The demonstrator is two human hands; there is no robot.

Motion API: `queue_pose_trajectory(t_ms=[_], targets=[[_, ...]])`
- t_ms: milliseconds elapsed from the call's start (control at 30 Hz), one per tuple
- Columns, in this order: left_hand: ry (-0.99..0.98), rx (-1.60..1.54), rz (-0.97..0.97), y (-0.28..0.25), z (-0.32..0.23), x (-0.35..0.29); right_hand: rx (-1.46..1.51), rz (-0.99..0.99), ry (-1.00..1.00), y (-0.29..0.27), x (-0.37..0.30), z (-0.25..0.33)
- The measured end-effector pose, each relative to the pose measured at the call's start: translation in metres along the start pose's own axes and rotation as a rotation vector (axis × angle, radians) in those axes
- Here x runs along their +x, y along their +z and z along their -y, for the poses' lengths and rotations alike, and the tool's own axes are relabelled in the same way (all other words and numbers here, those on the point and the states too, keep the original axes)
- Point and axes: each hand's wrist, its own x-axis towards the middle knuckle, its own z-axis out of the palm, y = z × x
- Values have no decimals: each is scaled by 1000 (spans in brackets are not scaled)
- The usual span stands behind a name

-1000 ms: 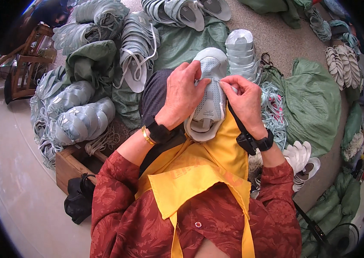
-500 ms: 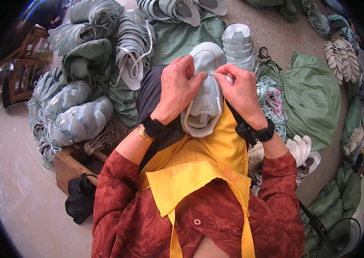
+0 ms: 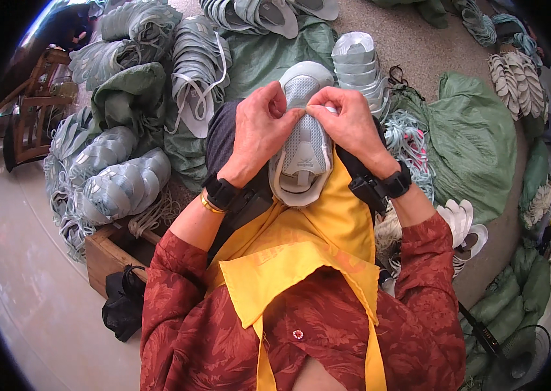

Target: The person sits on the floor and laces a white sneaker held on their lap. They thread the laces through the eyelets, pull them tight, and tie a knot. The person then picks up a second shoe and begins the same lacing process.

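A pale grey-green shoe upper (image 3: 301, 155) with a mesh tongue lies lengthwise over my lap, its rounded toe pointing away from me. My left hand (image 3: 257, 129) is above its left side, thumb and forefinger pinched together. From the other side my right hand (image 3: 351, 125) pinches too, and the fingertips of both hands meet over the middle of the upper. Between them is a thin pale shoelace, mostly covered by the fingers. Beneath the shoe upper spreads my yellow apron (image 3: 347, 205).
Bundles of nested shoe uppers (image 3: 129, 182) lie at the left, with another stack (image 3: 358, 65) just beyond my right hand. Loose laces (image 3: 407, 146) and a green sack (image 3: 474, 146) are at the right. A wooden box (image 3: 102, 257) stands by my left elbow.
My right hand has shifted left and a little up, so the fingertips now come together over the shoe upper. Before, a gap with a strand of lace showed between them.
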Motion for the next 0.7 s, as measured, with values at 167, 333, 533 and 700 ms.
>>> queue_pose_trajectory(t_ms=[167, 333, 533, 700], targets=[[-3, -77, 28, -5, 0, -3, -4, 13, -65, -11, -4, 9], [1, -134, 67, -8, 4, -5, -112, -50, -201, -9, -5, 17], [15, -143, 42, -6, 6, -5, -85, -22, -177, -2, -6, 17], [25, -155, 21, -6, 7, -7, -184, 0, -239, -12, -7, 24]])
